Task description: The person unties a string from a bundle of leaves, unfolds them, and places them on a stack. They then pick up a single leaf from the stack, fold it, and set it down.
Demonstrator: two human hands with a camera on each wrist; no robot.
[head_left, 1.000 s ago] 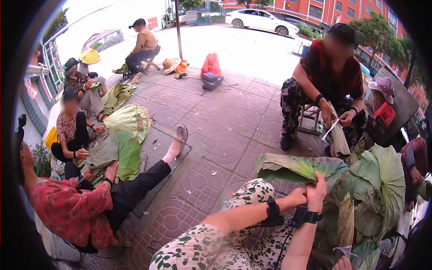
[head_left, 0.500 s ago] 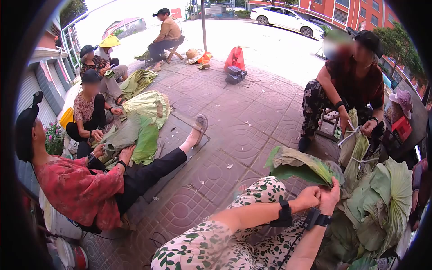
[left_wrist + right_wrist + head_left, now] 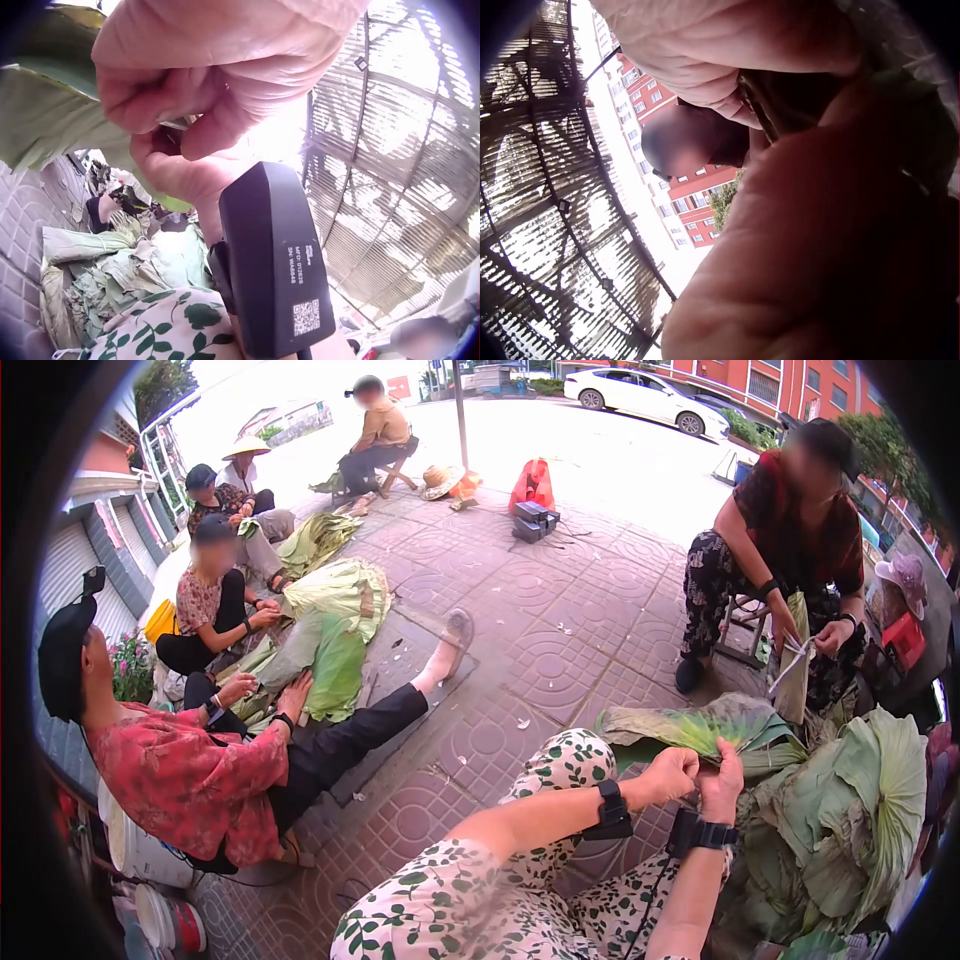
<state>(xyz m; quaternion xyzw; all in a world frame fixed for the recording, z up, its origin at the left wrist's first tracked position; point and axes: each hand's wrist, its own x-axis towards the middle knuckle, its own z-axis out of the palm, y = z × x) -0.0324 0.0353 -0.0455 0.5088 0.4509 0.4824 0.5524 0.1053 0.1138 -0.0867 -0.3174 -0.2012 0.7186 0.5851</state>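
In the head view, my right hand (image 3: pixel 720 785) grips the gathered end of a folded stack of lotus leaves (image 3: pixel 690 728), with grey-brown and bright green surfaces. Just left of it is my left hand (image 3: pixel 668 775), its fingers curled in a pinch. The left wrist view shows this left hand (image 3: pixel 225 67) large at the top, a thin pale strip (image 3: pixel 178 123) between its fingertips, close to the right hand (image 3: pixel 184 172). The folded leaves (image 3: pixel 52 112) spread to the left there. In the dark right wrist view, a thin brown strip (image 3: pixel 759 109) runs between curled fingers.
A big heap of dried lotus leaves (image 3: pixel 850 810) lies right of my knees. Opposite, a seated person (image 3: pixel 790 550) handles a tied leaf bundle (image 3: pixel 795 670). Several people sit at left around leaf piles (image 3: pixel 335 595). A red bag (image 3: pixel 532 485) stands on the paving.
My left hand has drawn away to the left from my right hand, which it overlapped before. The right hand keeps its grip on the leaves. The head view has turned leftward.
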